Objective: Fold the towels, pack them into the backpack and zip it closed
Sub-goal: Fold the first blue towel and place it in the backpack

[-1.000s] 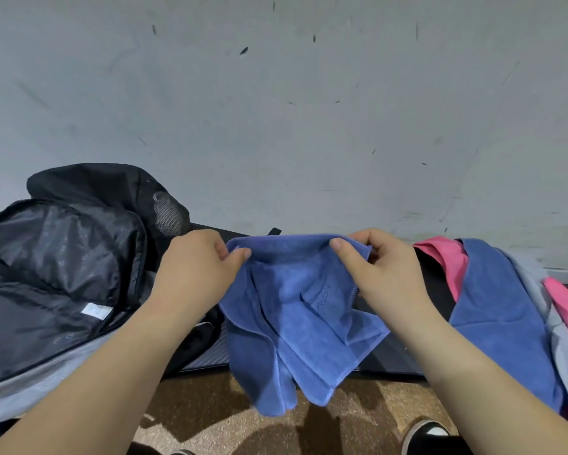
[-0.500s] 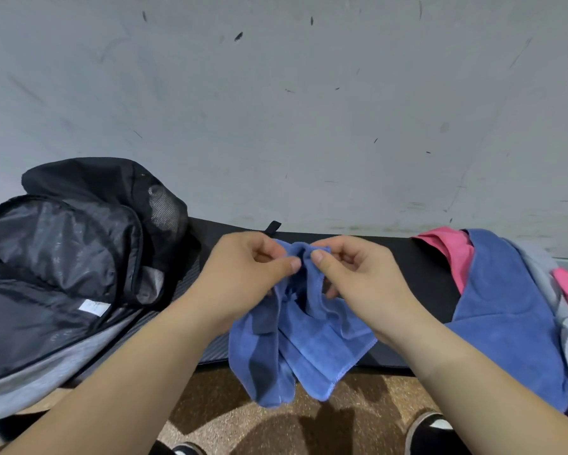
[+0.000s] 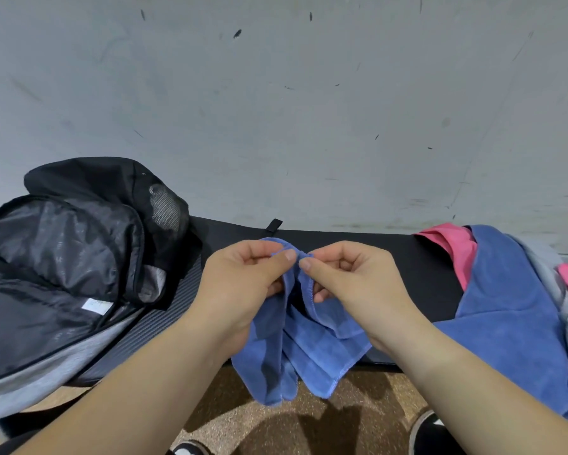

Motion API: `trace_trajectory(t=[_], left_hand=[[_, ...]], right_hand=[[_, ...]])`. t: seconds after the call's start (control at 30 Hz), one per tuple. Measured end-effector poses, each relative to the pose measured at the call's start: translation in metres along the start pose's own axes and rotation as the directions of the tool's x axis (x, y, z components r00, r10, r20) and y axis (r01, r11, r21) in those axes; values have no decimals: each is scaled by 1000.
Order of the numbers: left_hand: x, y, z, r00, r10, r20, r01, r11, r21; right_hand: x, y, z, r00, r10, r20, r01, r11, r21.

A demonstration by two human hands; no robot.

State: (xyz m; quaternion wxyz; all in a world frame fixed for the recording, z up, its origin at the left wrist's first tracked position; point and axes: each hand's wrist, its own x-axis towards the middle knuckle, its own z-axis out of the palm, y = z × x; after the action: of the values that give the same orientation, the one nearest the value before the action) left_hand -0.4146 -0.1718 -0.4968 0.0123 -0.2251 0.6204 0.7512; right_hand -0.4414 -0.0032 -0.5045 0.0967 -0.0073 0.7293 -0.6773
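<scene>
Progress inspection, read from the head view, nine o'clock round to three o'clock.

1. At nine o'clock the black and grey fabric backpack [image 3: 62, 274] lies on the black table [image 3: 407, 254] with its main compartment unzipped and gaping. I see only dark lining inside and no towel, though the deeper part is hidden. Packing: not begun, as far as I can tell. Zipping: not done.

2. At the centre, tending to six o'clock, the small blue microfibre towel [image 3: 312, 349] is held up off the table, and its lower part hangs over the table's near edge above the speckled brown floor [image 3: 276, 421]. The left hand [image 3: 243, 290] pinches the towel's upper edge between thumb and forefinger, the other fingers [image 3: 285, 257] curled in. The right hand [image 3: 351, 284] pinches the same edge likewise, just beside the left, so the two corners nearly meet. The cloth below falls in several loose layers. I judge this a fold in progress, not a finished packet.

3. At three o'clock the heap of pink, blue and grey towels [image 3: 506, 323] lies unfolded on the table, well apart from the backpack. Neither hand touches it.

Finding: the task is at an early stage. One towel is part-folded. The heap, all of the packing and the zip remain.
</scene>
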Motion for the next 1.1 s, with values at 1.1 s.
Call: trace_trajectory(t=[1.1], left_hand=[[-14,-5,7,966,253,57,-256,895,366]], right_hand=[[-11,-8,-7,978,-17,210,20,1000,-15]])
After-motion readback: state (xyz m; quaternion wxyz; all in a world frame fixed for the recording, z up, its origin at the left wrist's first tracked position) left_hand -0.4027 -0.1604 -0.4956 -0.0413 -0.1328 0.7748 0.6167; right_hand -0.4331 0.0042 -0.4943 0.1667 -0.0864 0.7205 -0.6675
